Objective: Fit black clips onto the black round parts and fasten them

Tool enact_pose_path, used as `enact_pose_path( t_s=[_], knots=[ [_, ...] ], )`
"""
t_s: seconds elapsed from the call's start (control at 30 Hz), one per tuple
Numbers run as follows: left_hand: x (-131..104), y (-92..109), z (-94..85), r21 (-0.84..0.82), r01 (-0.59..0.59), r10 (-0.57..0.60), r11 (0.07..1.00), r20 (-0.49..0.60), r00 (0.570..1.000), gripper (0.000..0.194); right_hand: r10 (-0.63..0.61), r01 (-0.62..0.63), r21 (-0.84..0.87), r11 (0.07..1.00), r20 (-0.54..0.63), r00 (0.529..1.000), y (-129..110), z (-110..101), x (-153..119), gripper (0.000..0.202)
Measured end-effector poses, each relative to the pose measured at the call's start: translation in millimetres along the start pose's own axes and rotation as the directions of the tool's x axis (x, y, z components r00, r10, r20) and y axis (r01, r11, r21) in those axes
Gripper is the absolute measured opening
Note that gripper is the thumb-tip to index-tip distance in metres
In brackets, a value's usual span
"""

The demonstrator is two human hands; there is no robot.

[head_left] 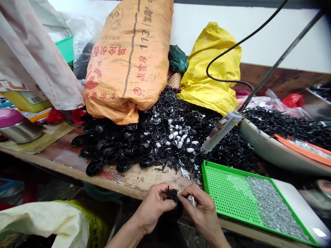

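At the table's front edge my left hand [155,206] is closed around a small black part [172,195], thumb on its near side. My right hand [200,206] is beside it, thumb and forefinger pinched together at the part's right side; whatever lies between those fingertips is too small to make out. Beyond the hands, black wheel-like parts [124,148] lie on the wooden table [139,177]. To their right is a heap of small black pieces [165,137] with white pieces [178,136] on top. Thin metal pins [184,172] lie near the hands.
A green tray [227,196] of small metal pieces stands at right, below a large basin [271,148]. A grey tool [221,131] hangs over the heap. Orange [129,62] and yellow [214,65] sacks stand behind; a steel container [20,127] is at left.
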State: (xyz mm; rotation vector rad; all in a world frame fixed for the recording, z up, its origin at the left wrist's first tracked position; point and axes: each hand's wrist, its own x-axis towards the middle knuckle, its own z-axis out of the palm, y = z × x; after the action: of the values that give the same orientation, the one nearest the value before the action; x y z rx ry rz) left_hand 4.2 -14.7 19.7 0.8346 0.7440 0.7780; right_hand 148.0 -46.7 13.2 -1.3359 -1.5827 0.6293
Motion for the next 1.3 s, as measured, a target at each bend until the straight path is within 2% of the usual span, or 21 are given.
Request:
enact_pose_path(
  t_s=[0.1,0.2,0.27,0.33,0.4,0.43,0.47,0.53,0.57,0.67,0.77,0.87,1.0,1.13,1.23,1.3],
  knots=[
    [-2.8,3.8,0.3,0.19,-0.051,0.042,0.98,0.052,0.998,0.021,0.2,-0.217,0.165,0.962,0.113,0.973,-0.7,-6.0,-1.0,0.01],
    [-3.3,8.7,3.6,0.292,-0.056,0.031,0.955,0.089,0.996,0.017,0.32,-0.378,0.37,0.849,0.209,0.924,-1.1,-8.6,-1.0,0.015],
    [-1.7,10.1,7.4,0.219,-0.017,-0.002,0.976,0.086,0.996,0.017,0.388,-0.425,0.492,0.76,0.181,0.904,-1.6,-5.3,-0.3,0.018],
    [1.5,8.7,11.1,0.07,0.036,-0.039,0.997,0.049,0.998,0.017,0.458,-0.436,0.584,0.685,0.121,0.881,-1.8,-0.2,2.0,0.02],
    [5.7,4.9,13.2,-0.079,0.073,-0.075,0.994,-0.019,0.997,0.015,0.489,-0.434,0.602,0.67,0.081,0.868,-0.5,1.6,7.3,0.027],
    [8.0,2.8,13.3,-0.131,0.079,-0.087,0.988,-0.058,0.994,0.015,0.479,-0.435,0.556,0.709,0.074,0.875,1.1,-0.1,11.5,0.028],
    [10.3,0.8,12.7,-0.157,0.071,-0.086,0.985,-0.094,0.992,0.015,0.444,-0.425,0.441,0.791,0.065,0.894,3.6,-3.8,16.7,0.026],
    [14.2,-2.2,10.1,-0.13,0.015,-0.035,0.991,-0.149,0.988,0.016,0.334,-0.337,0.064,0.939,0.052,0.941,10.5,-15.5,30.0,0.02],
    [15.7,-3.2,8.4,-0.09,-0.02,0.005,0.996,-0.172,0.985,0.016,0.257,-0.245,-0.179,0.953,0.046,0.965,14.7,-22.1,37.4,0.021],
    [18.6,-5.4,3.8,0.034,-0.089,0.095,0.995,-0.217,0.972,0.017,0.188,-0.159,-0.418,0.894,0.029,0.982,27.5,-34.6,58.8,0.012],
    [19.4,-7.9,2.0,0.095,-0.101,0.12,0.99,-0.219,0.968,0.017,0.187,-0.132,-0.518,0.845,0.055,0.981,36.4,-32.4,76.4,0.008],
    [19.3,-9.7,1.8,0.112,-0.109,0.131,0.988,-0.212,0.969,0.016,0.185,-0.104,-0.575,0.812,0.084,0.979,39.8,-30.6,93.6,0.015],
    [18.6,-8.9,2.8,0.092,-0.112,0.132,0.989,-0.255,0.958,0.017,0.165,-0.073,-0.575,0.815,0.11,0.98,41.4,-42.1,112.6,0.021],
    [17.8,-6.1,5.6,0.083,-0.113,0.132,0.99,-0.292,0.947,0.018,0.149,-0.052,-0.573,0.818,0.124,0.981,44.9,-46.3,109.2,0.025],
    [17.4,-5.3,7.0,0.083,-0.122,0.141,0.989,-0.29,0.946,0.018,0.136,-0.052,-0.602,0.797,0.095,0.986,46.0,-38.8,100.4,0.015],
    [17.5,-6.2,6.6,0.084,-0.129,0.149,0.988,-0.293,0.944,0.018,0.124,-0.06,-0.629,0.775,0.058,0.991,44.4,-30.9,99.5,0.02]
  ],
)
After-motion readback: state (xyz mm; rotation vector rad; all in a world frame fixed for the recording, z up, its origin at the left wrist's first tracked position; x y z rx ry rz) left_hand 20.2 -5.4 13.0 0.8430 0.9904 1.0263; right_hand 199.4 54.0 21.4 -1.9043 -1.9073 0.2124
